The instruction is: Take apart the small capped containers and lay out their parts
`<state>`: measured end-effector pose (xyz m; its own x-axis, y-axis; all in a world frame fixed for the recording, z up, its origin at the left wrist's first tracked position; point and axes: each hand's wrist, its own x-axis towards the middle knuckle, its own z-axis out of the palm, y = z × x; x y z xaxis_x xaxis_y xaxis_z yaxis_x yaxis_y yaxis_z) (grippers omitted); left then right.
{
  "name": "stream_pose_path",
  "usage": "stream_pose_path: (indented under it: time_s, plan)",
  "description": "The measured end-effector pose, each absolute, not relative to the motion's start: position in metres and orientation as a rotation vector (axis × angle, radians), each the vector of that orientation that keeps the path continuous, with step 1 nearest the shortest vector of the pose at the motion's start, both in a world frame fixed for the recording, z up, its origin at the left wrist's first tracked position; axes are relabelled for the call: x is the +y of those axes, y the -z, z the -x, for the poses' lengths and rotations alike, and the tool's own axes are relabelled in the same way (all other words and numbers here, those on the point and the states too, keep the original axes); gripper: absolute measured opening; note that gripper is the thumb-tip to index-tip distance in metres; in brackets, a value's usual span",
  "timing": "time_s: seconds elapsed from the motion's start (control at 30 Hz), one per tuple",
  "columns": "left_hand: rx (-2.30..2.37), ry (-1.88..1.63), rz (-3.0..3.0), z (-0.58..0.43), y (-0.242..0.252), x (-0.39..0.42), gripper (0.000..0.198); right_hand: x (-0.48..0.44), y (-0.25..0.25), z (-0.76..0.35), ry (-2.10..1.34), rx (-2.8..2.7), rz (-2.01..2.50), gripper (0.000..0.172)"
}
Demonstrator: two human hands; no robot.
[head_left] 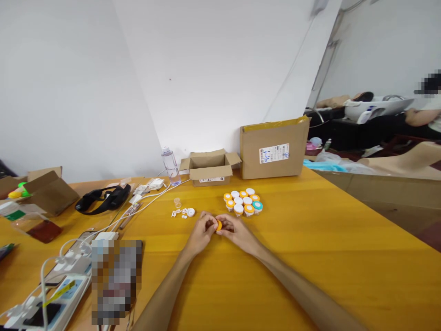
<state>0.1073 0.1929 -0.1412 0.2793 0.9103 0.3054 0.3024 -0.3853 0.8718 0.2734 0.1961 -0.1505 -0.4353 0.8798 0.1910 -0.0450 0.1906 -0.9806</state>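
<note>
Between the fingertips of both hands is a small round orange cap, with its face partly hidden by the fingers. My left hand pinches it from the left. My right hand grips it from the right. Just beyond, a cluster of small clear jars stands upright, with white, orange and teal lids. To the left of my left hand lie a white round cap, several small white plastic pieces and a small clear cup.
An open cardboard box and a taped carton stand against the wall beside a water bottle. Power strips, cables and a black strap occupy the left. Another person is at the far right.
</note>
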Motion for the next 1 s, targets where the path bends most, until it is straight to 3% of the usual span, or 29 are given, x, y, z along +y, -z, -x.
stream_pose_path:
  time_s: [0.37,1.0]
  plan:
    - [1.097,-1.105,-1.855,-0.1068,0.142,0.193,0.011,0.1967,0.1496,-0.2755,-1.374,-1.623,0.806,0.024]
    - [1.076,-1.18,-1.768,-0.1071,0.1375,0.1928,0.014,0.1974,0.1502,-0.2764,-1.416,-1.559,0.814,0.032]
